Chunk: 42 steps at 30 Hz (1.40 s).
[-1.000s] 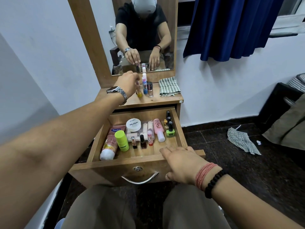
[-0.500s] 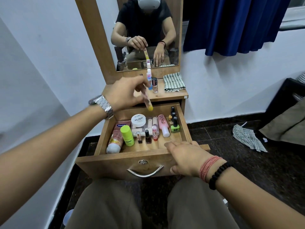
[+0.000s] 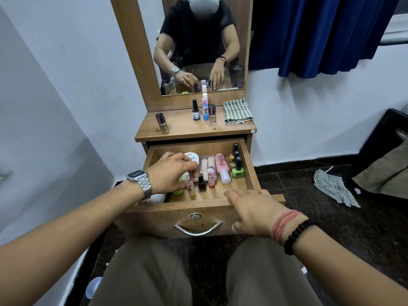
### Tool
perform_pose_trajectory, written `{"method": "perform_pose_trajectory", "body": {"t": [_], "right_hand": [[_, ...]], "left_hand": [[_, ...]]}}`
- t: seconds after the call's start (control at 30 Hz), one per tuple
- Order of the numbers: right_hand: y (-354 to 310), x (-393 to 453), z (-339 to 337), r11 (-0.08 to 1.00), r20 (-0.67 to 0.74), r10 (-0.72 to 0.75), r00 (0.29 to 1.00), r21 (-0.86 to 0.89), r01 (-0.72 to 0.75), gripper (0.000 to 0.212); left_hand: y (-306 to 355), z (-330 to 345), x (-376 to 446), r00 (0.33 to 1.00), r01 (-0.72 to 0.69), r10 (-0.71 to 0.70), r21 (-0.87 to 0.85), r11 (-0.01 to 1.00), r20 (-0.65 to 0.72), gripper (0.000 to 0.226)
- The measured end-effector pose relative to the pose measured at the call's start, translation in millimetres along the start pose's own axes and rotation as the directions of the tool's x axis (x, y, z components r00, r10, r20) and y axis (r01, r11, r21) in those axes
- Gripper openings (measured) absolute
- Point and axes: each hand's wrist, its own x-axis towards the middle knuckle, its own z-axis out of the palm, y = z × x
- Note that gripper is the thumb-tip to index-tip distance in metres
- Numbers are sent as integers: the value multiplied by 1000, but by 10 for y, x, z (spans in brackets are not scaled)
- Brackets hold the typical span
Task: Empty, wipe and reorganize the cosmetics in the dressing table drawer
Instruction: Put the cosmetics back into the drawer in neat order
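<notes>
The wooden drawer [image 3: 154, 214] of the dressing table stands pulled out over my knees. My left hand [image 3: 172, 173] reaches into its left half, fingertips pinching a slim tube with a yellow end [image 3: 191, 189] that stands near the drawer's front. Beside the tube are a dark nail polish [image 3: 202, 184] and a red lip balm [image 3: 211, 180]. Further back lie a white jar [image 3: 192, 159], a pink bottle [image 3: 221, 167] and a green nail polish [image 3: 238, 171]. My right hand [image 3: 254, 210] holds the drawer front at its right end, fingers over the rim.
On the table top [image 3: 187, 130] stand a brown-capped bottle [image 3: 163, 123], a black-capped bottle [image 3: 195, 111], a blue tube [image 3: 205, 107], a clear bottle [image 3: 212, 114] and a folded checked cloth [image 3: 237, 110]. Another cloth [image 3: 335, 186] lies on the dark floor, right.
My left hand lifted the yellow-ended tube off the table top and brought it down into the drawer's front left part. My right hand stayed on the drawer front.
</notes>
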Motion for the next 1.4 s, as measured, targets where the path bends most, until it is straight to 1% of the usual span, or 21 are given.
{"method": "perform_pose_trajectory", "body": {"t": [0.17, 0.4, 0.63, 0.7, 0.77, 0.9, 1.0, 1.1, 1.17, 1.3, 1.4], "right_hand": [[3, 3, 4, 1000, -6, -5, 1000, -1, 5, 70], [7, 7, 2, 1000, -8, -8, 1000, 2, 8, 69], [11, 3, 1, 1000, -8, -15, 1000, -1, 15, 71], [11, 4, 4, 1000, -8, -16, 1000, 2, 16, 70], [11, 6, 8, 1000, -13, -16, 1000, 1, 16, 69], [7, 6, 9, 1000, -10, -16, 1000, 1, 16, 69], [6, 4, 12, 1000, -11, -18, 1000, 8, 18, 70], [10, 8, 22, 1000, -14, -19, 1000, 4, 19, 70], [9, 14, 27, 1000, -21, -22, 1000, 2, 22, 71], [16, 29, 41, 1000, -31, -26, 999, -6, 25, 71], [24, 43, 51, 1000, -25, -24, 999, -7, 24, 72]], "left_hand": [[-35, 59, 13, 1000, 2, -2, 39, 999, 4, 30], [-59, 78, 22, 999, 7, -11, 80, 997, 53, 32], [-81, 61, 34, 998, -41, 38, 76, 996, 41, 35], [-115, 0, 37, 999, -47, 48, 64, 997, -4, 34], [-152, -118, 71, 996, -28, 29, 6, 1000, -89, 30], [-241, -423, 282, 964, 37, -57, -82, 996, -261, 16], [-301, -602, 536, 922, 106, -149, -136, 985, -359, 12], [-332, -709, 834, 894, 167, -230, -189, 968, -386, 14], [-341, -755, 1024, 884, 177, -241, -190, 966, -400, 16], [-298, -760, 1372, 886, 142, -192, -148, 979, -421, 28], [-215, -712, 1548, 914, 132, -158, -94, 987, -375, 38]]}}
